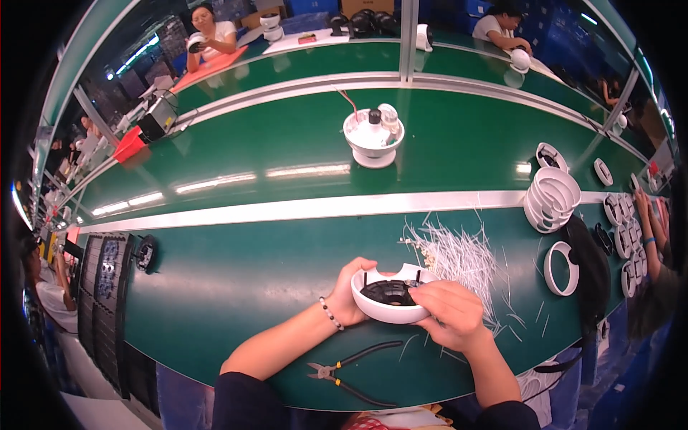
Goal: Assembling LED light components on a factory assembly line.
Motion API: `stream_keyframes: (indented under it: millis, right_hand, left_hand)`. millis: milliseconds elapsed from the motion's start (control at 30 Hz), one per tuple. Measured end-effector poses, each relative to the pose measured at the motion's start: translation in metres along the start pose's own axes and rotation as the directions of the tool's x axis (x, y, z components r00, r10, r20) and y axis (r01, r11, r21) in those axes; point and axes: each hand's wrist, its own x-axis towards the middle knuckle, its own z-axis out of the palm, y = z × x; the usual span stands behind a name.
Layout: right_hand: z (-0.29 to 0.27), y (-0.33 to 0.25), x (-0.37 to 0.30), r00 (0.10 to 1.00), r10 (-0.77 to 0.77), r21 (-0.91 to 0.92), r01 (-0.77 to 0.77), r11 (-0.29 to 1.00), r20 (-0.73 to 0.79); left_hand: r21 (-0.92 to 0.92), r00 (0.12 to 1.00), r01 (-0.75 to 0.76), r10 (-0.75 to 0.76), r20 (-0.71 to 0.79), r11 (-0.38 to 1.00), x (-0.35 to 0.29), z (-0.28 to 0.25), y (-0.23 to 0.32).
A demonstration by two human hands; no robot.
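Between my hands, above the green table, is a round white plastic housing with a black inner part. My left hand grips its left side, fingers behind the rim and a beaded bracelet on the wrist. My right hand holds the right side, with thumb and fingertips pinched at the inner edge of the black part. Whether a small piece sits in that pinch is hidden. A pair of side cutters with black handles lies with its jaws apart, near the table's front edge below my forearms.
White cable ties lie in a loose pile right of my hands. Farther right are stacked white rings, a single white ring and several housings. A black tray stands left. A white bowl-shaped assembly sits on the far green belt.
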Motion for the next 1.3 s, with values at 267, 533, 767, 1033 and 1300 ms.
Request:
stream_keyframes:
  millis: [267,533,767,1033,1300]
  right_hand:
    - [-0.011,0.004,-0.004,1.0,0.005,0.053,-0.006,0.999,0.011]
    - [-0.013,0.003,-0.01,0.997,0.027,-0.097,-0.033,0.995,-0.066]
    - [0.009,-0.015,-0.016,0.961,0.08,-0.057,-0.067,0.996,0.264]
    - [0.04,-0.043,-0.038,0.634,-0.09,0.118,-0.001,0.993,0.768]
    - [0.021,-0.068,-0.029,0.589,0.024,0.063,-0.126,0.99,0.807]
  left_hand:
    - [0.591,0.988,0.15,-0.099,-0.118,0.793,-0.01,-0.008,0.03]
    - [0.437,0.995,-0.1,0.086,0.051,0.894,-0.015,0.005,0.022]
    - [0.647,0.667,-0.454,0.715,-0.208,0.612,-0.001,-0.022,0.084]
    - [0.783,0.326,-0.323,0.839,-0.436,0.532,0.018,-0.068,0.198]
    - [0.869,-0.225,-0.442,0.965,0.133,-0.223,0.048,-0.02,0.176]
